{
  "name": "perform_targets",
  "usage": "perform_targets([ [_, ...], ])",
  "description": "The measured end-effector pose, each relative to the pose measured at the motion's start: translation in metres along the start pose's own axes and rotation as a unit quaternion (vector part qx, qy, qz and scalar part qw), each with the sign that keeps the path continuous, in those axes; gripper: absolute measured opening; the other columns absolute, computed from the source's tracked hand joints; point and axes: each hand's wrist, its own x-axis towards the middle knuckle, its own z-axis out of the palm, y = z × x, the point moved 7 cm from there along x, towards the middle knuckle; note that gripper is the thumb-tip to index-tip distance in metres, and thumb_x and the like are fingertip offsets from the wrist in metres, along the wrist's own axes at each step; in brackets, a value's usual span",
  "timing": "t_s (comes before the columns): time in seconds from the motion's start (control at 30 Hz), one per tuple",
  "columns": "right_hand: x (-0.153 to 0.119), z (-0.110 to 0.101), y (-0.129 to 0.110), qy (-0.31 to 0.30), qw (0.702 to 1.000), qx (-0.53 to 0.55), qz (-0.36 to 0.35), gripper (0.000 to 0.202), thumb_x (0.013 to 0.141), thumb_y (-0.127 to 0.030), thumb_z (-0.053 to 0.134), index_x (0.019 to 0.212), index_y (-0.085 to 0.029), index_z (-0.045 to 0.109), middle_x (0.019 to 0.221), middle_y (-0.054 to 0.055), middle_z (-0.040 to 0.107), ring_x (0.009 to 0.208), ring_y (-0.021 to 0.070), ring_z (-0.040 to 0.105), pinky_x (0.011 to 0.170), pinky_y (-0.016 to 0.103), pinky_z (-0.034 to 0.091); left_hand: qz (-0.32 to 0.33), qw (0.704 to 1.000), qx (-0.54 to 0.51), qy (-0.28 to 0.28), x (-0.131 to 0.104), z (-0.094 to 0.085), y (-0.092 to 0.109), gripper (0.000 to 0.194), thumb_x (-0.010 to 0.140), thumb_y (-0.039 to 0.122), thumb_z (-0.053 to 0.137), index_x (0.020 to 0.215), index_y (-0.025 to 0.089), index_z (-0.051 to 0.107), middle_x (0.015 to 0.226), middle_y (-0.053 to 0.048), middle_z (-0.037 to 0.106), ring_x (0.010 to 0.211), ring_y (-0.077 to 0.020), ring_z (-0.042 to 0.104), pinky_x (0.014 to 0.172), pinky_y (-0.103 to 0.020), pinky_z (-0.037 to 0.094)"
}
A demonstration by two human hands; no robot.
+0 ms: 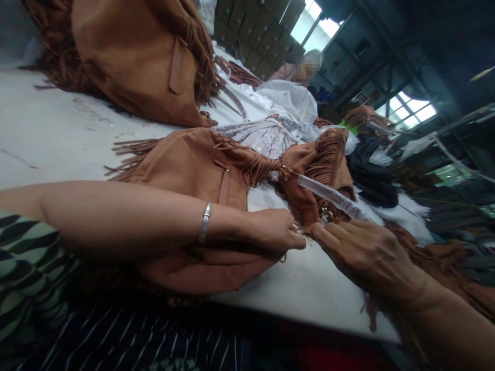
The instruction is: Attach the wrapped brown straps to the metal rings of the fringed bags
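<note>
A brown fringed bag (pixel 181 159) lies on the white table in front of me, under my left forearm. My left hand (pixel 274 230), below a silver bracelet (pixel 204 222), is closed at the bag's right edge; what its fingers pinch is too small to tell. My right hand (pixel 358 250) is also closed, its fingertips close to my left ones, and its hold is hidden. Just beyond it sits a second fringed brown piece (pixel 309 159) with metal clasps and a strap (pixel 332 196) wrapped in white.
Another large brown bag (pixel 135 56) stands at the back left of the white table (pixel 58 129). White plastic (pixel 290 100) and dark material (pixel 373 175) lie farther back. Brown fringed pieces (pixel 444 263) are at the right. A person (pixel 288 71) is behind the table, near stacked boxes (pixel 255 33).
</note>
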Motion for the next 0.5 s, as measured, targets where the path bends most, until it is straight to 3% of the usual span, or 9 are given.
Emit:
perform_targets([
  [0.1, 0.005, -0.006, -0.002, 0.012, 1.0, -0.01, -0.01, 0.018, 0.086, -0.004, 0.047, 0.088, -0.015, 0.062, 0.062, 0.001, 0.055, 0.057, 0.0204, 0.055, 0.06, 0.034, 0.03, -0.003, 0.995, -0.087, -0.043, 0.002, 0.007, -0.006, 0.02, 0.07, 0.03, 0.047, 0.054, 0.017, 0.046, 0.046, 0.004, 0.041, 0.043, -0.0086, 0.036, 0.041, -0.022, 0.026],
  [0.23, 0.014, -0.01, 0.005, -0.008, 0.997, 0.072, 0.022, 0.023, 0.087, -0.005, 0.04, 0.077, -0.018, 0.057, 0.063, 0.002, 0.057, 0.054, 0.0188, 0.055, 0.056, 0.031, 0.029, 0.007, 0.984, -0.176, -0.004, 0.003, 0.011, -0.013, 0.01, 0.066, 0.025, 0.048, 0.06, 0.017, 0.046, 0.049, 0.006, 0.041, 0.043, -0.0076, 0.036, 0.039, -0.019, 0.026],
  [0.5, 0.025, -0.011, 0.023, -0.127, 0.976, 0.11, 0.14, 0.019, 0.077, -0.01, 0.052, 0.065, -0.023, 0.059, 0.047, -0.002, 0.054, 0.038, 0.0157, 0.046, 0.045, 0.029, 0.014, -0.008, 0.989, -0.12, 0.089, -0.002, 0.006, -0.015, 0.005, 0.06, 0.015, 0.049, 0.063, 0.016, 0.052, 0.053, 0.004, 0.05, 0.051, -0.0097, 0.048, 0.046, -0.017, 0.034],
])
